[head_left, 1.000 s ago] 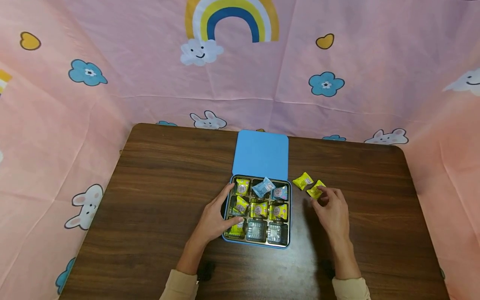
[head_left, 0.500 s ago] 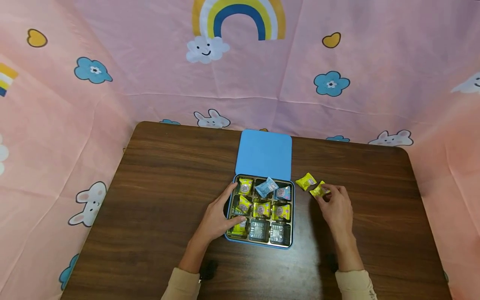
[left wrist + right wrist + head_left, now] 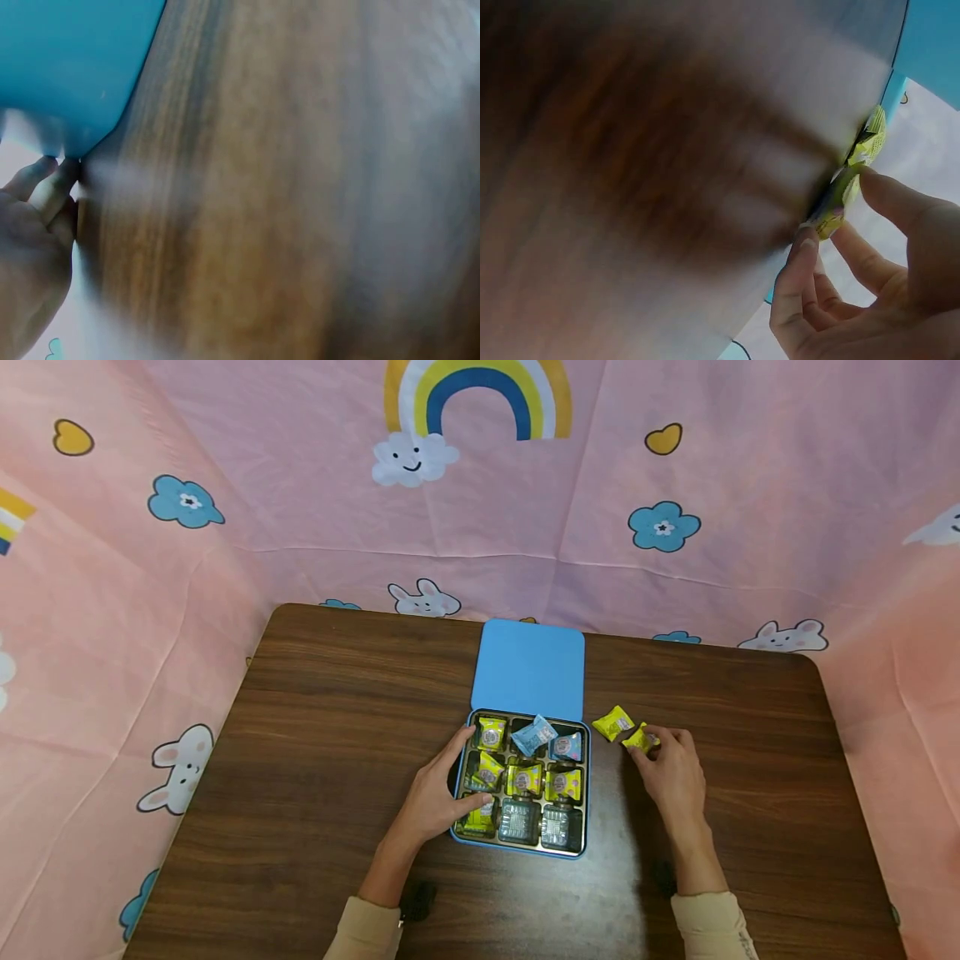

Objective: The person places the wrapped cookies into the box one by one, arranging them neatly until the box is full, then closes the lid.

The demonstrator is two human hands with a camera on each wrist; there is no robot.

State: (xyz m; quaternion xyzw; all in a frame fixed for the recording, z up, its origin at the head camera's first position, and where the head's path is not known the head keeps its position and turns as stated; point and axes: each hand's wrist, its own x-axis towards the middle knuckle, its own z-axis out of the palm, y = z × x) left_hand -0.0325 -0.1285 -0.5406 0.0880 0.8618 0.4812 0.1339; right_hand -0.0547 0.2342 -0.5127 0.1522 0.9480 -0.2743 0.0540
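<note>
The blue tin box (image 3: pixel 517 853) lies with its lid (image 3: pixel 528 667) swung back. Its divided insert holds wrapped candies, several yellow and two blue. One blue candy (image 3: pixel 534 736) sits tilted across the back middle compartment. At front middle and front right, the compartments show bare plastic bottoms. My left hand (image 3: pixel 433 797) grips the tin's left side, thumb over the front left compartment; in the left wrist view its fingertips meet the blue wall (image 3: pixel 67 82). Right of the tin, my right hand (image 3: pixel 672 774) pinches a yellow candy (image 3: pixel 832 210) between thumb and finger, close over the table.
Another yellow candy (image 3: pixel 612 724) lies just left of the pinched one, near the tin's back right corner. The dark wooden table (image 3: pixel 337 710) is backed and flanked by a pink patterned cloth (image 3: pixel 510 510).
Over the last second the head view has shifted slightly. My right fingers have closed in on the yellow candy, staying nearly in place. The left hand stays on the tin.
</note>
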